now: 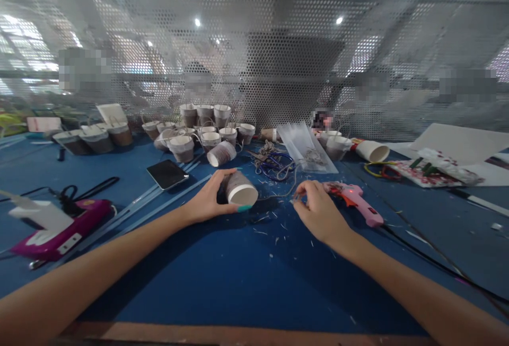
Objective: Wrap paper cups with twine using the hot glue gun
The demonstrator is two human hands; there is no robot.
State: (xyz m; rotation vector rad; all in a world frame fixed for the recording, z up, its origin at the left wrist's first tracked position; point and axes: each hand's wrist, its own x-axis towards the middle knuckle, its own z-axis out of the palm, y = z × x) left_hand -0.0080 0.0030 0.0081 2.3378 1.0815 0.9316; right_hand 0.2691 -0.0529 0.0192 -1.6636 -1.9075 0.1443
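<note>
On its side above the table, a paper cup point(242, 191) with a brownish wrapped outside has its white open mouth turned toward me. My left hand point(209, 197) is closed round it, thumb below and fingers over the top. A thin grey-brown cord point(274, 196) runs from the cup toward my right hand point(314, 205). The fingertips of that hand are pinched together close to the cord; what they hold is too small to make out. Just beyond it lies a pink glue gun point(363, 205) with an orange trigger and a lit red light.
Several wrapped cups point(182, 148) stand at the back. A phone point(167, 174) and a purple power strip point(75, 229) lie left. Tangled blue cord point(275, 167) and a plastic bag point(308, 150) are behind my hands. The glue gun's black cable point(429, 253) crosses the right side.
</note>
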